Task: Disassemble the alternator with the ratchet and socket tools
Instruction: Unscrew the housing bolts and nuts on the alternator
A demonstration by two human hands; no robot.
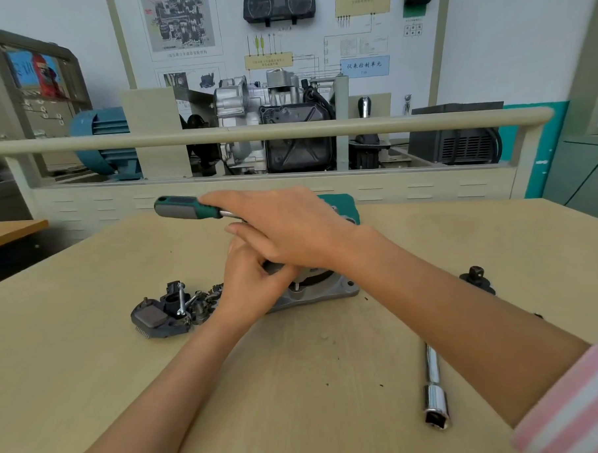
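— Chrome nearest: extension bar lying loose on the table, socket end toward the front edge, well apart from both hands.

— And past that?

— Left of centre, removed bits: black plastic part with a long bolt and small screws heaped on it. Off to the right, a small black adapter, alone.

— Alternator?

— Mid-table, just beyond that heap. Only the grey cast housing showing, flat on its flange; the rest hidden under the hands.

— Hands?

— Left hand curled against the top of the housing, steadying it or gripping something there; cannot tell exactly what. Right hand crossed over the left, fingers fairly straight, laid along the ratchet, thumb side hidden, so a true grip not certain.

— Handling?

— Probably heavy, stiff metal, unlikely to slide but apt to twist under torque. Best held by the flange ears or the rim, firmly pressed down. Ratchet best taken far out on the green-and-grey rubber handle for leverage.

— Farthest?

— Green cloth behind the hands, then a rail and a cutaway engine.
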